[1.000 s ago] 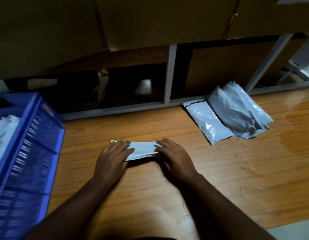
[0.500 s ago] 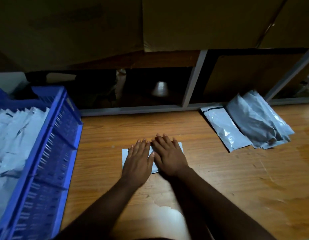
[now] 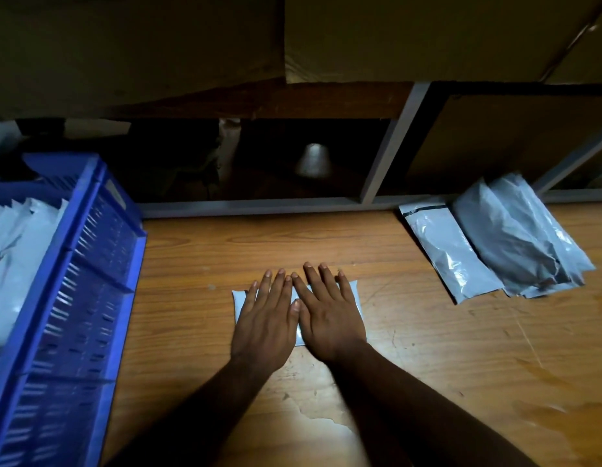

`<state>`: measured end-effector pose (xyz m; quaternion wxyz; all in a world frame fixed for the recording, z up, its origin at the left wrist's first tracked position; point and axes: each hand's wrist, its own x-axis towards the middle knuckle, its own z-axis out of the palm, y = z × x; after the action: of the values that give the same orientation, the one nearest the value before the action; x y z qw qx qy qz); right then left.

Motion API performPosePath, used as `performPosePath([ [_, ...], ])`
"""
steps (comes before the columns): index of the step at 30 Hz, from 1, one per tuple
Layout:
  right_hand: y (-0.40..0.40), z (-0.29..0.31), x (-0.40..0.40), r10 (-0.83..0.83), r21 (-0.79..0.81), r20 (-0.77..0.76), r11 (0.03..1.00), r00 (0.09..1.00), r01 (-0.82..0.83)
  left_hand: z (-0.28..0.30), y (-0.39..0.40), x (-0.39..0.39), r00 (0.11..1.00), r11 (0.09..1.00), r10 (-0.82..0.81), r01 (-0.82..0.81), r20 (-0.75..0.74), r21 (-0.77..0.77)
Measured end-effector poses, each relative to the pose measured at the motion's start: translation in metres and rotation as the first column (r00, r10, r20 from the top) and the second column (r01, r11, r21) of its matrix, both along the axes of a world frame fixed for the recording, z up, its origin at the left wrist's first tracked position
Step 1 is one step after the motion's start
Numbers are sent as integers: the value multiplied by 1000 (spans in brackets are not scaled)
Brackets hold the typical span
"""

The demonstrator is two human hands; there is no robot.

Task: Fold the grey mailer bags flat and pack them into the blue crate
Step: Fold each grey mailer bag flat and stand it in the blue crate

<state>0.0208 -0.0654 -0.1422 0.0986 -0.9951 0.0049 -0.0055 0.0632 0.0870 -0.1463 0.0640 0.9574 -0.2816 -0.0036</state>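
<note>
Head view of a wooden tabletop (image 3: 427, 365), with all positions given relative to the folded mailer bag (image 3: 355, 291) lying at its centre. The left hand (image 3: 265, 321) and the right hand (image 3: 330, 318) are both lying flat on the folded mailer bag, palms down, fingers straight and slightly spread, pressing it against the wood. Neither hand is curling round anything; both are released and simply bearing down. The two hands are lying side by side, their inner edges touching or almost touching over the middle of the bag, so that only its left edge, its right corner and a narrow strip between the hands are showing.

To the left of the bag, well apart from it, a blue crate (image 3: 90, 298) with slotted walls is standing on the tabletop; pale folded bags (image 3: 16, 251) are already lying inside it. To the right of the bag and further from the viewer, a loose pile of unfolded grey mailer bags (image 3: 495, 244) is resting on the wood, the leftmost one lying flat with its dark sealing strip at the far end. Beyond the bag, a grey metal shelf frame (image 3: 394, 143) is bordering the table edge, with brown cardboard boxes (image 3: 394, 35) stacked above it.
</note>
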Motion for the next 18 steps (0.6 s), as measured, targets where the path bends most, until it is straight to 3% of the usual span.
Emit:
performPosePath([
  [15, -2, -1, 3, 16, 0, -87, 1000, 996, -16, 4, -3, 1, 997, 998, 33, -29, -70, 47],
  [18, -6, 8, 5, 51, 99, -133, 994, 990, -38, 9, 2, -1, 988, 996, 47, -58, -145, -73],
])
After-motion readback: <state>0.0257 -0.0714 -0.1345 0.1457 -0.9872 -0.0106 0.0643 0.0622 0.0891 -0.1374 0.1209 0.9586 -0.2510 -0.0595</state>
